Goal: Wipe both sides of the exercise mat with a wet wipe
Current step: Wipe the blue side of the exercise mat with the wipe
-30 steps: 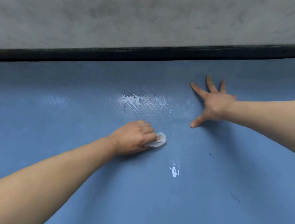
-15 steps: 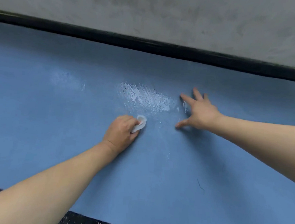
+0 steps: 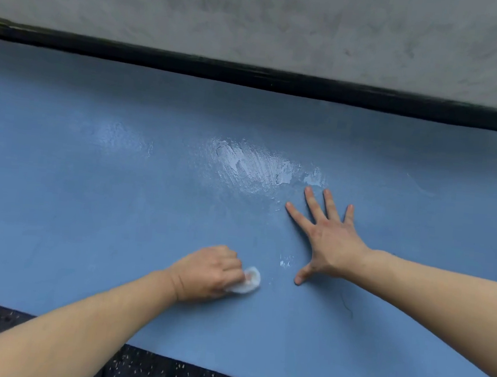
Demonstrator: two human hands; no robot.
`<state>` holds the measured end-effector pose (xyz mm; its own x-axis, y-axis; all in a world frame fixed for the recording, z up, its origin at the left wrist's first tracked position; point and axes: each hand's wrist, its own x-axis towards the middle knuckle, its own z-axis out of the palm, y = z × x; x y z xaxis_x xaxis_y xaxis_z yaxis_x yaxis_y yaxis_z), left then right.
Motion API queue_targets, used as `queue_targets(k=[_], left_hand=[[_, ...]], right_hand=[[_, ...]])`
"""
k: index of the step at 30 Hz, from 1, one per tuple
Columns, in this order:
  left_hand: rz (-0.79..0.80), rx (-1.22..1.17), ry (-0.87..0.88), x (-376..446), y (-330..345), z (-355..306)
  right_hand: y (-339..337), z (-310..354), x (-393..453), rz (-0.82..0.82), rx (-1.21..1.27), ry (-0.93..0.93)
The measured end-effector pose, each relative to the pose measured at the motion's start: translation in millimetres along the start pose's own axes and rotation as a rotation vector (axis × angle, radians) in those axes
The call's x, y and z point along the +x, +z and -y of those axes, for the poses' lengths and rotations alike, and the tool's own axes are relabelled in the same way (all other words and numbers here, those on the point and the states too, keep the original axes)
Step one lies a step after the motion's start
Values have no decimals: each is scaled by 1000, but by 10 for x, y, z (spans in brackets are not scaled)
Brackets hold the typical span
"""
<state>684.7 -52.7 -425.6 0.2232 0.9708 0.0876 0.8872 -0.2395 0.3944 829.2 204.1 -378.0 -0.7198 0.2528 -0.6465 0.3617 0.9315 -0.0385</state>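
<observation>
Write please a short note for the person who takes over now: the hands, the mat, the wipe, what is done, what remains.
Left hand: grips the wet wipe, pressed on the blue mat.
Right hand: flat on the mat, fingers spread.
Done: wet streaks beyond the hands show part of this side wiped.
Left: the rest of this side, which looks dry; then flip the mat and wipe the other side.

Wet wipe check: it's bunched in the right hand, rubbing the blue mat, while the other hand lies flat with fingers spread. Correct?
Not quite. The head view shows the wet wipe bunched in the left hand, rubbing the blue mat. The right hand is the one lying flat with fingers spread.
</observation>
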Motion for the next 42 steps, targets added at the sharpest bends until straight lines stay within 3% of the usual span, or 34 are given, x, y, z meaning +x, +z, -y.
queue_targets(k=[3,4,5,8,9,10,14,16,19,21,24,25,28,30,31,34,35,36,39,40,42], left_hand=[[-280,-28,-415,-63,-43,156],[-315,-58,-457,-99,10,65],[-285,-99,-391,-117,83,-101],[35,-123,90,-230,200,-526],[91,-100,147,-281,160,-490],[84,-57,115,-312,121,-394],[-174,-35,-294,-498,85,-228],[-136,-122,-178,-523,230,-564],[78,-128,152,-507,338,-867],[41,-82,82,-433,285,-734],[-186,-86,-254,-439,302,-627],[-191,-118,-250,-444,360,-719],[-30,-188,55,-378,545,-1110],[31,-133,138,-244,519,-1084],[-13,-97,91,-166,476,-979],[-321,-9,-306,14,305,-578],[-355,-5,-385,50,308,-540],[-332,-18,-364,87,358,-607],[-62,-85,141,119,581,-1016],[3,-106,224,167,570,-1015],[-81,-37,119,365,413,-739]], right_hand=[[-1,6,6,10,18,7],[9,7,4,10,22,11],[14,7,5,9,24,13],[16,9,5,1,20,13],[17,12,5,0,20,11],[18,15,6,-1,19,11],[15,23,6,5,34,16],[16,22,0,2,47,17],[8,34,-22,-5,56,14],[-16,48,-54,-13,67,8],[-138,0,-101,-71,125,-5],[-200,-43,-92,-112,157,4],[-401,-194,71,-221,148,58],[-506,-281,214,-221,145,104],[-548,-316,279,-202,159,128],[-654,-416,439,-128,191,218],[-686,-443,472,-106,205,244],[-700,-464,502,-85,219,262],[-677,-495,562,-75,217,272],[-671,-499,568,-82,212,272],[-652,-501,574,-92,202,276]])
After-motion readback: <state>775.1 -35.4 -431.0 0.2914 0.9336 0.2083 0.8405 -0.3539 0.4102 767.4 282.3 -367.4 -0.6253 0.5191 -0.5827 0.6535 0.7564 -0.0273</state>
